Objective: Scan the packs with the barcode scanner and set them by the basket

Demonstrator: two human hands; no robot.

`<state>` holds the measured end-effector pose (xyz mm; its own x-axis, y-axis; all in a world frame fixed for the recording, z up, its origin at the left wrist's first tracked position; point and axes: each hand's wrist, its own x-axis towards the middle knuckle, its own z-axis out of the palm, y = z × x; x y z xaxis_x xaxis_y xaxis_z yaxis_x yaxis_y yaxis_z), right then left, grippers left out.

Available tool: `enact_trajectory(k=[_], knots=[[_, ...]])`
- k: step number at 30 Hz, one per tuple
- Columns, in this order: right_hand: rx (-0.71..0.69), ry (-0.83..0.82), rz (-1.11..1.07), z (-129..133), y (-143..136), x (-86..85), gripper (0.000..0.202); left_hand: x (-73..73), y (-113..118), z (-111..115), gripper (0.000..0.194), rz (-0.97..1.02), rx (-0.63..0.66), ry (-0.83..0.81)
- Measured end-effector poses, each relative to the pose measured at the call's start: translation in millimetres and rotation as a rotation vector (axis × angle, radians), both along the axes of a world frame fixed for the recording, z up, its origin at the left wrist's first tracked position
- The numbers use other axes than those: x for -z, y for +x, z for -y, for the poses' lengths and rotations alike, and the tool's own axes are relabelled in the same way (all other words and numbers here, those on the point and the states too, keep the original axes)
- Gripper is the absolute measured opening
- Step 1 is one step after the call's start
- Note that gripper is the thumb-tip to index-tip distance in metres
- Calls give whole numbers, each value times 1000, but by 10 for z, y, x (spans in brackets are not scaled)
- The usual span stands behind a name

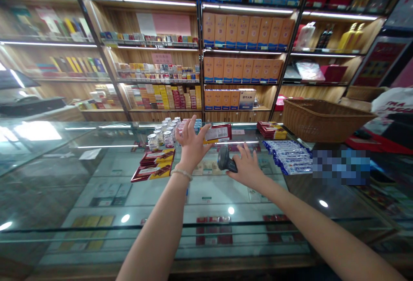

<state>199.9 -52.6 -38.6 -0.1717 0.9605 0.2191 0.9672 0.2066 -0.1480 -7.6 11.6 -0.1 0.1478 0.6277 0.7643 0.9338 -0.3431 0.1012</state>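
Note:
My left hand (190,147), a beaded bracelet at its wrist, pinches a chocolate bar (221,133) in a dark red wrapper above the glass counter. The bar's pale label with a barcode faces me. A black handheld barcode scanner (222,159) is in my right hand (247,165), its head pointing left and lying just below the bar. Some fingers of that hand stick up, and its grip on the handle is partly hidden. Left of my left hand lie red and yellow chocolate bars (155,165). Behind them stand several small jars with white lids (164,132).
At the right of the glass counter (106,165) are a row of blue-and-white packets (288,157), a stack of red and yellow bars (271,130) and a wicker basket (325,117). Shelves with orange boxes (245,31) and small packs line the back wall.

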Motion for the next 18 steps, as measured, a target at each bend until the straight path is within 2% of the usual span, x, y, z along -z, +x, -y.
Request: enact_trajectory(k=[8,14,18], knots=[[-88,44,-25,75,144,-148,41,4,13,3,68,22,-13,-17],[-35,153,-95,193,283,-307,32,-21,33,22,69,38,-44,-7],[-136,239,-236,229,402,-379,36,-13,41,15,66,44,-39,-13]])
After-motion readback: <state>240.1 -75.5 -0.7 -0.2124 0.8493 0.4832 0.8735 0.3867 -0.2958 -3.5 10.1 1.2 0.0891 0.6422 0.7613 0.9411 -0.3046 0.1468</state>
